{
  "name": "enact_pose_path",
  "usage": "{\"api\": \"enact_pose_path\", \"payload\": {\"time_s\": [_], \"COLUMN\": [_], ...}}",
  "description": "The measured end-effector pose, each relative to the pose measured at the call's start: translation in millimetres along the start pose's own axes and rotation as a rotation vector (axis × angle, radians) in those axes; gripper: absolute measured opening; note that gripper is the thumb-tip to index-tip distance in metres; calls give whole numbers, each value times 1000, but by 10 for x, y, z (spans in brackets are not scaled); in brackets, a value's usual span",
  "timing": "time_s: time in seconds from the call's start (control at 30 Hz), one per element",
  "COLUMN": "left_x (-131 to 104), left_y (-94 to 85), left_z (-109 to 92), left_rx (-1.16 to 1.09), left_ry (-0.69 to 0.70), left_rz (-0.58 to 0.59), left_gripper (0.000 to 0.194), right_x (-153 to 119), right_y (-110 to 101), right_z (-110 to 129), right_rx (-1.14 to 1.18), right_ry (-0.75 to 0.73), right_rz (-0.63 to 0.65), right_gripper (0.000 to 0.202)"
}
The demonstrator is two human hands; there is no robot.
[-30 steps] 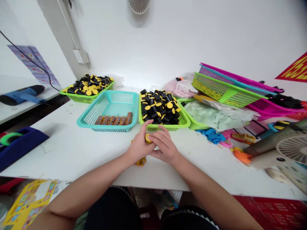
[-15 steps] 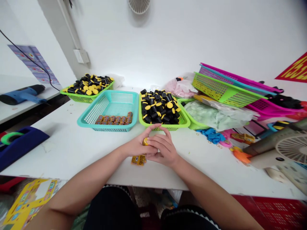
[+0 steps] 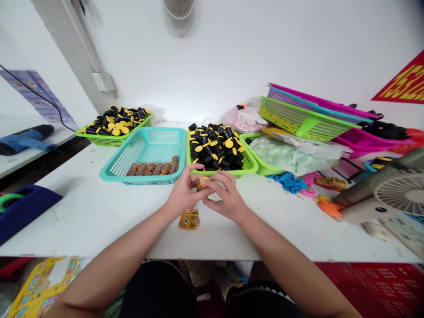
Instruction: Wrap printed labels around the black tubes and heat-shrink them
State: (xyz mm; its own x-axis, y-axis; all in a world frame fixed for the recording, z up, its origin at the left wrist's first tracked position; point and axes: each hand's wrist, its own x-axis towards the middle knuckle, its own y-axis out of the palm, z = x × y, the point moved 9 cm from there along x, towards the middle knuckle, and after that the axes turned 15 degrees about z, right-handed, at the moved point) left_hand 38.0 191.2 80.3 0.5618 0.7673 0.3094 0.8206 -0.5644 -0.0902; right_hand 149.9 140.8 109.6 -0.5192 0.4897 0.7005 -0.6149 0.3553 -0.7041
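Note:
Between my hands, above the white table, is a small yellow-capped canister (image 3: 202, 182), mostly covered by fingers. My left hand (image 3: 184, 191) grips it from the left, thumb and fingers curled around it. From the other side, my right hand (image 3: 225, 194) has its fingertips on the canister. A small pile of printed yellow stickers (image 3: 188, 220) lies on the table just below the hands. Behind the hands stands a green basket (image 3: 253, 165) heaped with black canisters with yellow caps. In the turquoise basket (image 3: 145, 180) to its left, several wrapped canisters (image 3: 157, 168) lie along the near side.
Another green basket (image 3: 109, 140) of black canisters stands at the back left. Stacked baskets (image 3: 308, 119) and a plastic bag (image 3: 294, 154) are at the right, near a fan (image 3: 402, 194). A blue tape dispenser (image 3: 31, 210) and a heat gun (image 3: 28, 139) are on the left.
Both hands have opened out of their tight overlap, showing more of the canister and the stickers below. The whole view has shifted slightly.

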Motion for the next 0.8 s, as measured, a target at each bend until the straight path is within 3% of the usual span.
{"api": "enact_pose_path", "payload": {"time_s": [0.13, 0.23, 0.3, 0.43, 0.67, 0.73, 0.8], "left_x": [1, 3, 6, -6, -27, -23, -27], "left_y": [29, 36, 18, -52, -107, -109, -108], "left_z": [95, 158, 174, 154, 137, 127, 95], "left_rx": [32, 123, 182, 256, 284, 281, 321], "left_ry": [-99, -171, -192, -199, -199, -176, -151], "left_rz": [54, 75, 66, 8, -49, -49, -48], "left_gripper": [80, 81, 82, 82, 79, 79, 80], "right_x": [-32, -95, -90, -102, -54, -68, -107], "right_y": [150, 370, 421, 409, 202, 182, 253], "right_z": [-457, -616, -622, -662, -555, -570, -635], "right_rx": [665, 943, 992, 939, 513, 565, 784], "right_ry": [344, 557, 566, 569, 447, 483, 575], "right_rz": [92, 248, 326, 344, 156, 97, 89], "right_gripper": [42, 37, 33, 32, 27, 30, 37]}}
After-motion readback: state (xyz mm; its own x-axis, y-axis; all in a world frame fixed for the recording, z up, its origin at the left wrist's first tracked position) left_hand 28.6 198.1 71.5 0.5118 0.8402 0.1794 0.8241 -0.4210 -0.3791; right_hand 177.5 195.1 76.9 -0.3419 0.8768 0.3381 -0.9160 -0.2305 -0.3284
